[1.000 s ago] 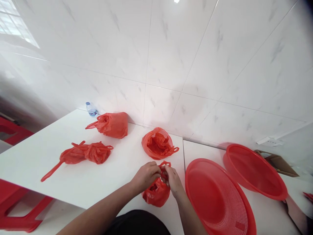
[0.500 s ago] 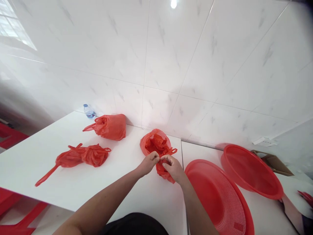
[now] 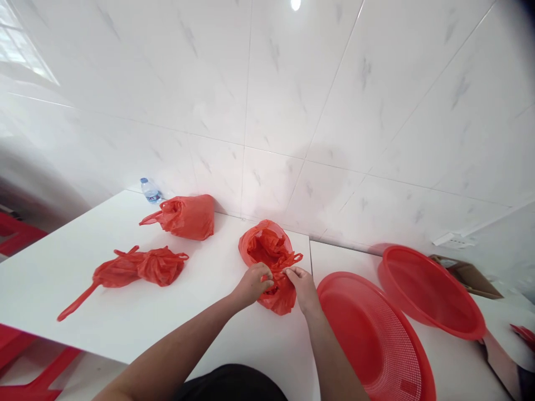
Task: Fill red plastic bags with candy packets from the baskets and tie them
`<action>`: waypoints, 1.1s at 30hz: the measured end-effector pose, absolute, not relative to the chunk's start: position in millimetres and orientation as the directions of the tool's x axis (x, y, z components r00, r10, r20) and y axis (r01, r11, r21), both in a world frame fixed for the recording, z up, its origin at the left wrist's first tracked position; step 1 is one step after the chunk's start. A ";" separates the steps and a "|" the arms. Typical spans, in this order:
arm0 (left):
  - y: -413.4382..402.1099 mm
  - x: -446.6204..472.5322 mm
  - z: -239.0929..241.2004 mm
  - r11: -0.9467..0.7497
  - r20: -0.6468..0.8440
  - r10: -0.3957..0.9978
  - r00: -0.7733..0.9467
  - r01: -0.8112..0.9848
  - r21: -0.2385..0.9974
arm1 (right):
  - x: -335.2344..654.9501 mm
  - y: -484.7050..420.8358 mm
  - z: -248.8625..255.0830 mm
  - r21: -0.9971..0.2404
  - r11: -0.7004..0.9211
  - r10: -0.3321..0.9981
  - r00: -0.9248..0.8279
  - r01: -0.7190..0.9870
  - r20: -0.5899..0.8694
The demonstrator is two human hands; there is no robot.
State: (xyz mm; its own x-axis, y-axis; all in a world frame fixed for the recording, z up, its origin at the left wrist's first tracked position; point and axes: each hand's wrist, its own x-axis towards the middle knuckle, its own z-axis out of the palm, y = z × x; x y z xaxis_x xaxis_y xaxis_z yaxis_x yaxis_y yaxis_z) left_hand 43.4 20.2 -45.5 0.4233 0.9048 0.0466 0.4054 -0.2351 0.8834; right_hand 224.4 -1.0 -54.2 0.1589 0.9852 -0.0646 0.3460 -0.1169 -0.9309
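A thin red plastic bag (image 3: pixel 279 298) lies crumpled on the white table in front of me, its mouth partly spread. The fingers of my left hand (image 3: pixel 254 285) are curled at the bag's left edge, thumb and forefinger around the film. My right hand (image 3: pixel 303 287) pinches the film on the right side. Just beyond my hands stands a round red plastic container (image 3: pixel 247 245) with crumpled red plastic film inside; its contents are otherwise hidden. A small loop of film (image 3: pixel 297 257) sticks out to the right.
Farther left on the white table (image 3: pixel 217 334) are a full red bag (image 3: pixel 194 217), a knotted red bag (image 3: pixel 161 267) and a water bottle (image 3: pixel 149 190). To the right sit a red colander (image 3: pixel 397 328), a red basin (image 3: pixel 434 289) and a cardboard box (image 3: pixel 472 275). A person's arm (image 3: pixel 501 362) shows at far right.
My hands were together at the bag and have moved apart. The near part of the bag has spread wider to the left between them.
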 end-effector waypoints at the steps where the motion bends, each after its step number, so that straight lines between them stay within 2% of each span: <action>1: 19.1 39.0 -49.5 -0.270 0.064 0.895 0.442 0.421 0.866 | 229.1 -1.5 -57.2 -0.913 -0.124 0.977 0.209 0.390 -0.043; 4: 13.9 16.7 -68.9 -0.344 0.064 0.879 0.473 0.535 0.771 | 247.4 -6.7 -69.4 -0.835 -0.165 0.933 0.357 0.525 0.040; 6: 8.7 -2.3 -85.6 -0.289 -0.014 0.908 0.420 0.648 0.705 | 258.7 -12.5 -80.6 -0.772 -0.200 0.908 0.411 0.604 0.086; 9: 0.4 -24.3 -108.4 -0.173 -0.120 0.939 0.321 0.746 0.643 | 266.2 -21.2 -97.9 -0.695 -0.233 0.902 0.418 0.680 0.107; 15: -2.0 -28.2 -124.7 -0.051 -0.172 0.965 0.197 0.786 0.616 | 261.6 -33.5 -117.5 -0.639 -0.207 0.935 0.342 0.740 0.092; 17: -0.8 -23.5 -124.8 -0.020 -0.173 0.972 0.162 0.783 0.622 | 260.1 -37.1 -126.8 -0.681 -0.207 0.948 0.315 0.703 0.038; 21: -7.6 -7.9 -129.1 -0.028 -0.165 0.968 0.186 0.740 0.672 | 242.3 -44.8 -157.8 -0.820 -0.298 0.939 0.306 0.489 -0.158; 25: -21.2 7.4 -138.9 -0.103 -0.206 0.903 0.377 0.655 0.748 | 197.4 -59.0 -178.1 -0.890 -0.374 0.927 0.134 0.262 -0.350; 28: -22.0 5.0 -142.2 -0.079 -0.269 0.884 0.383 0.688 0.721 | 169.1 -66.7 -174.8 -0.884 -0.458 0.887 -0.010 0.090 -0.461; 31: -12.7 -13.0 -136.5 -0.044 -0.276 0.908 0.316 0.725 0.687 | 164.5 -65.0 -161.1 -0.882 -0.460 0.864 -0.180 0.104 -0.471; 33: -5.8 -32.6 -127.3 -0.024 -0.261 0.927 0.268 0.738 0.674 | 173.4 -59.6 -150.5 -0.894 -0.421 0.870 -0.210 0.152 -0.445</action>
State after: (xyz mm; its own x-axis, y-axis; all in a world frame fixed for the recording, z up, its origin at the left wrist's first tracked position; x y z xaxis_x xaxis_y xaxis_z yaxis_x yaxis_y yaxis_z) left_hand -32.6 -5.8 -127.3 0.2681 0.9275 -0.2606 0.7380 -0.0239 0.6743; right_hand 173.4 -59.6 -150.5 -0.2103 0.8705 -0.4450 0.1522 -0.4205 -0.8944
